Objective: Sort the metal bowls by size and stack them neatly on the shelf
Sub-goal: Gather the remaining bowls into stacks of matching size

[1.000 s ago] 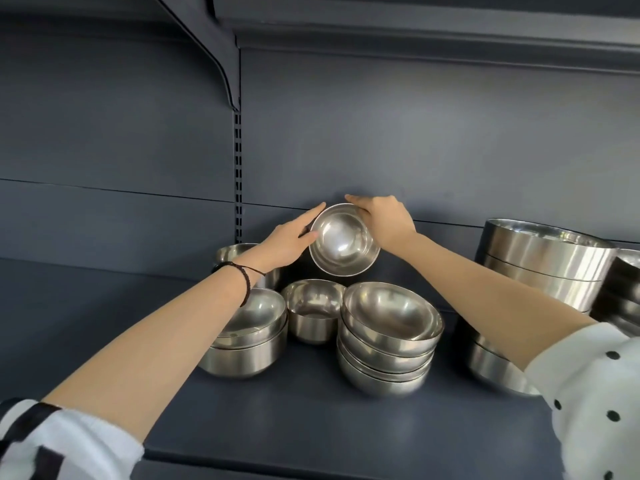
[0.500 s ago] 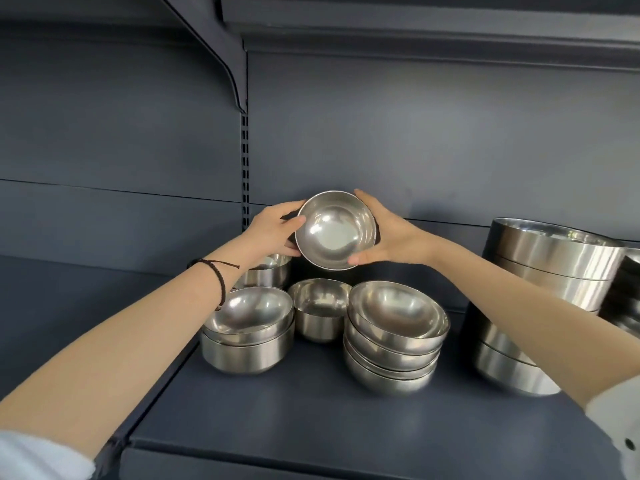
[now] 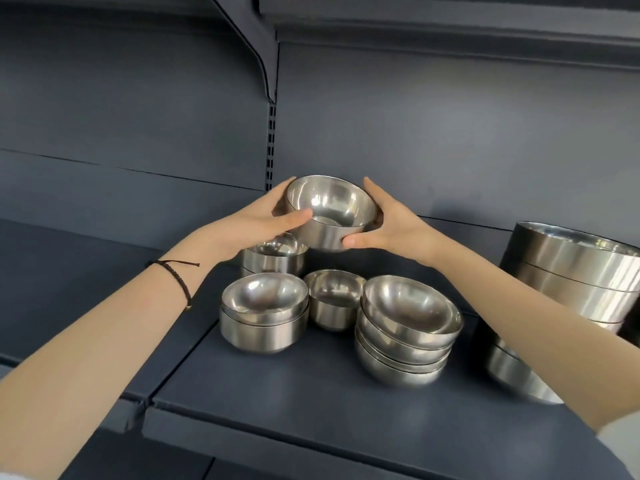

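Sorting about half done by my reckoning: left hand (image 3: 258, 221) and right hand (image 3: 391, 225) clasp one small bowl (image 3: 330, 213) aloft above the shelf (image 3: 311, 403), with a nested stack (image 3: 408, 323) at 4 o'clock, a pair (image 3: 265, 315) at 7 o'clock, one loose bowl (image 3: 334, 299) unplaced.

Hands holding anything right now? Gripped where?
One small metal bowl, held above the shelf by its sides: left hand, right hand.

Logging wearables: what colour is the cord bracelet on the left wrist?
Dark brown to black, a thin braided bracelet with a loose end; head view.
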`<move>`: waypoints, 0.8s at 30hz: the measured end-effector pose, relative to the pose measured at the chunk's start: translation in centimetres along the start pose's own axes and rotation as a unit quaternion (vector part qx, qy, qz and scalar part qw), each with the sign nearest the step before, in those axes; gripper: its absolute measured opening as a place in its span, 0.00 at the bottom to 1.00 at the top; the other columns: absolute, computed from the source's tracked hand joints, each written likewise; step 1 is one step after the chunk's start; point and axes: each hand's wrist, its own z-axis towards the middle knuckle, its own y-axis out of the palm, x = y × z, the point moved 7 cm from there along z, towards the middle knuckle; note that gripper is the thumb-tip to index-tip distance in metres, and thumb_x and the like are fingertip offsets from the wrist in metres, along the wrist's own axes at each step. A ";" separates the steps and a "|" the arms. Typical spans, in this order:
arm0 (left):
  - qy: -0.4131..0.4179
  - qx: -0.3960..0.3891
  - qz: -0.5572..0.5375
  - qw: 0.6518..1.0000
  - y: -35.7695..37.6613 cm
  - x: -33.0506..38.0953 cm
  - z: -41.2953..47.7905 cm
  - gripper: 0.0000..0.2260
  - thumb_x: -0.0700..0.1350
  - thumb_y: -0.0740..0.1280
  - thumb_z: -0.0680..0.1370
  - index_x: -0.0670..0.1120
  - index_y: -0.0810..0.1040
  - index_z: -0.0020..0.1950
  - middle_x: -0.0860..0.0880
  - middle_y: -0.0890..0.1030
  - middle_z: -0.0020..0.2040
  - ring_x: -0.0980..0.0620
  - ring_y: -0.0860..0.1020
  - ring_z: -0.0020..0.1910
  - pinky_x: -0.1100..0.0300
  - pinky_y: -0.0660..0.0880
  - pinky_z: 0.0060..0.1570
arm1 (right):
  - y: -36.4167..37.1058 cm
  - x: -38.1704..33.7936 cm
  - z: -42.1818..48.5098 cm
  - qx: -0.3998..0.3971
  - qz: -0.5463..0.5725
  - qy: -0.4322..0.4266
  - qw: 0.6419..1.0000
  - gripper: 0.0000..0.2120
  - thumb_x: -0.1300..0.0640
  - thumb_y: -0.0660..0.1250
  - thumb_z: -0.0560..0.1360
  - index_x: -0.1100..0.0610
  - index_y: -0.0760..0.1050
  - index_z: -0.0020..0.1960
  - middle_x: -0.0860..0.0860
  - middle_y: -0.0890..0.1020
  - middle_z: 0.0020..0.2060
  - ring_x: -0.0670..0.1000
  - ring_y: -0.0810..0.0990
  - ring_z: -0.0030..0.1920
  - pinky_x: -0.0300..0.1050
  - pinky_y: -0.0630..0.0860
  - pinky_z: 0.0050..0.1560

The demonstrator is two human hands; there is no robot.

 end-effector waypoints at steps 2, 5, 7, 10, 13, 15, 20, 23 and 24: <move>0.015 0.019 -0.004 1.000 -0.7 -0.6 -0.7 0.32 0.52 0.69 0.76 0.53 0.59 0.77 0.63 0.72 0.62 0.66 0.73 0.59 0.71 0.72 0.55 | 1.1 -0.7 -0.1 -0.003 0.013 0.009 1.000 0.57 0.51 0.80 0.66 0.50 0.44 0.81 0.38 0.65 0.67 0.46 0.68 0.72 0.45 0.63 0.74; 0.029 0.034 -0.019 0.999 -2.1 -1.5 -1.5 0.31 0.50 0.72 0.74 0.53 0.63 0.74 0.64 0.74 0.58 0.70 0.74 0.54 0.75 0.72 0.47 | 2.9 -1.9 -0.3 0.004 0.022 0.019 1.000 0.56 0.51 0.79 0.67 0.50 0.44 0.81 0.39 0.70 0.66 0.47 0.72 0.69 0.44 0.65 0.73; 0.031 0.033 -0.034 0.998 -3.3 -2.1 -1.8 0.32 0.54 0.72 0.72 0.52 0.65 0.74 0.64 0.75 0.58 0.69 0.74 0.55 0.73 0.72 0.48 | 3.7 -2.7 -0.1 0.018 0.037 0.027 0.999 0.56 0.51 0.79 0.66 0.50 0.44 0.81 0.44 0.70 0.71 0.48 0.72 0.69 0.46 0.65 0.74; 0.025 0.041 -0.054 0.997 -5.1 -3.4 -1.5 0.34 0.55 0.70 0.75 0.53 0.59 0.77 0.60 0.72 0.65 0.63 0.72 0.62 0.67 0.69 0.58 | 4.6 -4.0 0.7 0.062 0.078 0.033 0.994 0.59 0.46 0.80 0.61 0.50 0.47 0.81 0.49 0.67 0.75 0.49 0.70 0.72 0.49 0.65 0.74; 0.021 0.061 -0.095 0.993 -6.7 -4.9 -0.7 0.31 0.54 0.68 0.77 0.52 0.60 0.77 0.57 0.71 0.67 0.60 0.70 0.64 0.68 0.68 0.55 | 5.8 -4.9 2.1 0.094 0.105 0.045 0.989 0.58 0.47 0.81 0.63 0.50 0.47 0.81 0.50 0.69 0.72 0.49 0.69 0.72 0.49 0.64 0.74; 0.022 0.064 -0.119 0.991 -7.2 -6.1 0.1 0.26 0.53 0.68 0.78 0.52 0.64 0.73 0.57 0.73 0.66 0.60 0.71 0.63 0.71 0.68 0.49 | 6.7 -4.9 3.2 0.095 0.102 0.059 0.988 0.54 0.50 0.79 0.67 0.50 0.47 0.81 0.49 0.71 0.68 0.50 0.69 0.72 0.48 0.64 0.74; 0.010 0.017 -0.118 0.993 -6.6 -10.0 2.3 0.21 0.54 0.69 0.77 0.55 0.69 0.69 0.59 0.76 0.63 0.59 0.72 0.65 0.65 0.70 0.60 | 8.7 -3.4 4.8 0.062 0.069 0.119 0.989 0.54 0.52 0.78 0.70 0.48 0.42 0.81 0.52 0.64 0.76 0.52 0.63 0.76 0.45 0.60 0.73; -0.006 -0.010 -0.108 0.994 -5.6 -11.9 3.2 0.19 0.55 0.69 0.77 0.58 0.70 0.66 0.62 0.75 0.62 0.58 0.71 0.66 0.59 0.67 0.65 | 9.5 -2.4 5.0 0.036 0.044 0.147 0.987 0.53 0.54 0.76 0.72 0.50 0.40 0.81 0.52 0.61 0.78 0.52 0.60 0.77 0.44 0.59 0.71; -0.010 -0.013 -0.110 0.994 -5.5 -12.3 3.5 0.18 0.55 0.69 0.77 0.59 0.70 0.66 0.62 0.75 0.61 0.58 0.71 0.65 0.60 0.66 0.64 | 9.7 -2.0 5.2 0.031 0.038 0.154 0.987 0.53 0.53 0.76 0.72 0.50 0.40 0.81 0.52 0.60 0.78 0.52 0.60 0.77 0.45 0.59 0.72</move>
